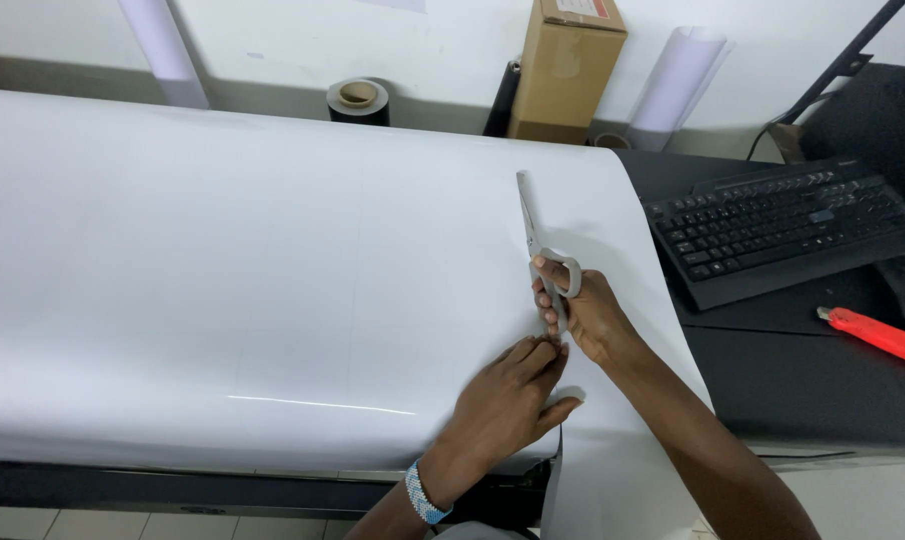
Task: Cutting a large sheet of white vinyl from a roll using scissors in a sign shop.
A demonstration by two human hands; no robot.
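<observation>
A: Two hands are recorded at the near edge of the sheet. The right hand (584, 312) is closed through the loops of the grey scissors (542, 250), its fingers (544, 300) curled tight around the handles. The blades are seen lying together, pointing away along the white sheet (272, 270); whether they are fully shut cannot be told.

B: And the left hand (507, 400)?

A: Fingertips are bunched together and pressed on the sheet just beside the scissor handles; the thumb is spread out flat toward the cut edge. A beaded band (424, 495) is worn at that wrist.

B: Progress of the cut?

A: A slit is visible from the near edge, where a strip of sheet (612, 480) hangs down over the counter front. It is judged to reach about as far as the hands. Beyond the blade tips the sheet is seen whole up to the far edge, so most of the width is judged uncut.

B: Containers?

A: One brown cardboard box (564, 65) is noted against the wall, closed; contents cannot be told. A black tape roll (358, 100) stands near it. Outward to the right, a black keyboard (787, 225) and a red utility knife (877, 335) are noted on the dark counter (792, 390), well apart from the hands.
</observation>
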